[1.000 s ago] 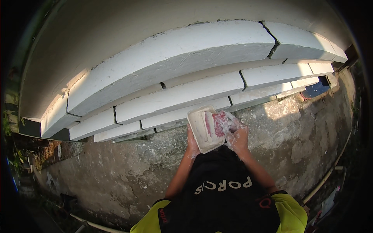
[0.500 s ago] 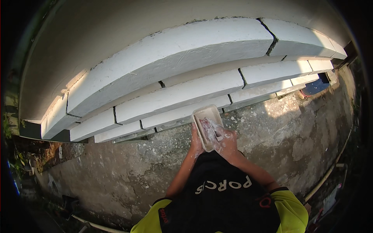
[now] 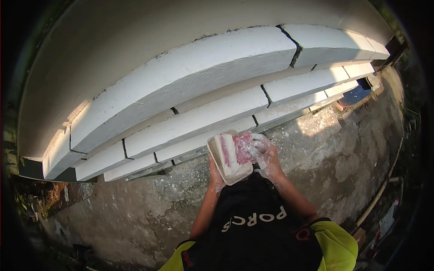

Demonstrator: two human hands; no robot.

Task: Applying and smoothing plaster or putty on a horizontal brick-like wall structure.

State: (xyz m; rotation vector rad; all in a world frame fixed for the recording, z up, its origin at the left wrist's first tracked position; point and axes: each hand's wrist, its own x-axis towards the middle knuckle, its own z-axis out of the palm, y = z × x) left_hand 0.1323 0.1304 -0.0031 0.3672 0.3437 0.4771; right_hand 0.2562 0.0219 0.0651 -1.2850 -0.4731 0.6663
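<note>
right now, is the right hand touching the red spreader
Touching: the head view shows the right hand gripping the red spreader by its right edge, with no gap between them.

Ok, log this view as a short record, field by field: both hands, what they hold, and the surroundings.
Left hand: holds the pale tray by its left side
Right hand: whitened, grips the red scraper
Scraper position: over the tray, smeared with white paste
White ledges: tiered, dark gaps between sections
Ground: patchy grey-brown, sunlit patch at upper right
Beyond: blue object near the ledges' right end
</note>
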